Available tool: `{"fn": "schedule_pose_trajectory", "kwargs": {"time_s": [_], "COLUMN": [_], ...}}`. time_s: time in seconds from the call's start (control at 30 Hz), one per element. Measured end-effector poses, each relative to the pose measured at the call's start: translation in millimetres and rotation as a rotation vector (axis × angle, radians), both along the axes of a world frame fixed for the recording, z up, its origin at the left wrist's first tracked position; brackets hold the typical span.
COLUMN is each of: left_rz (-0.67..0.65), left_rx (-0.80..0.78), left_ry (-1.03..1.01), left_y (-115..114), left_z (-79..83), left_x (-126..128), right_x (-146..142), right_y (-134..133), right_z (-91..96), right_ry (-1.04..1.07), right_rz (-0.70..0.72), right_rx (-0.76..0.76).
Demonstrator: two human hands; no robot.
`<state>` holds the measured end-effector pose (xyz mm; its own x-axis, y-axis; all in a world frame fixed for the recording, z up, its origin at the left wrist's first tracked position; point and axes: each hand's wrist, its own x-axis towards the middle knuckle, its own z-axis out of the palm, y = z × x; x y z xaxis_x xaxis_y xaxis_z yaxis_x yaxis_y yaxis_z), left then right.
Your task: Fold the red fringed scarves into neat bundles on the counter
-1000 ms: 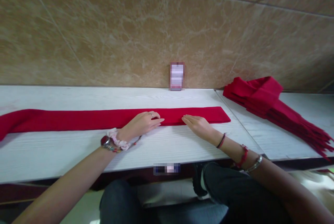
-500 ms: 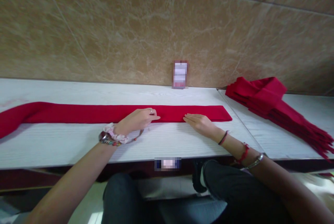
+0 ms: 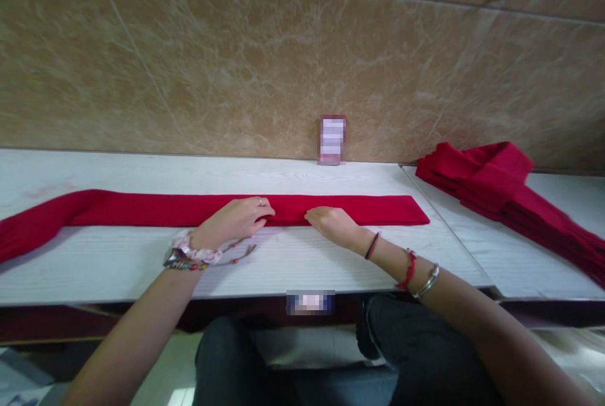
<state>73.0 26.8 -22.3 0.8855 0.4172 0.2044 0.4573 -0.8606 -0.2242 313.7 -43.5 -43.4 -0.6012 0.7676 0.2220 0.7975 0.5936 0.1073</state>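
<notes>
A long red scarf [image 3: 142, 209], folded into a narrow strip, lies lengthwise on the white table [image 3: 118, 267]. Its left end trails off towards the table's left edge. My left hand [image 3: 236, 220] rests on the scarf's near edge around the middle, with its fingers curled onto the cloth. My right hand [image 3: 331, 223] sits a short way to its right, fingers bent and closed on the same near edge. Both wrists wear bracelets. The scarf's right end [image 3: 406, 210] lies flat and squared off.
A pile of folded red scarves [image 3: 491, 179] with fringes lies on the adjoining white table [image 3: 543, 267] to the right. A small card [image 3: 333, 139] leans against the brown tiled wall behind. My knees are under the table's front edge.
My right hand has slid left along the scarf towards my left hand, and its fingers have gone from flat to curled. My left hand has shifted slightly left and closed on the edge.
</notes>
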Motion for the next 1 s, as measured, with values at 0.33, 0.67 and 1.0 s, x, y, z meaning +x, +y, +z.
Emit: {"fn": "schedule_pose_trajectory", "kwargs": {"time_s": [0.33,0.67,1.0], "left_rz": [-0.088,-0.063,0.020], "left_rx": [0.125,0.127,0.046], "left_ry": [-0.058,-0.087,-0.065], "left_y": [5.2,-3.2,-4.1], "left_z": [-19.0,-15.5,-9.8], "left_x": [-37.3,-34.6,-40.4], "right_x": [-33.0,-32.0,-48.6], "right_y": [5.5,6.4,13.4], "right_z": [12.8,-0.4,-6.9], "right_ry": [-0.078,-0.062,0.125], "right_rz": [0.034,0.109,0.128], "right_rx": [0.060,0.154,0.175]}}
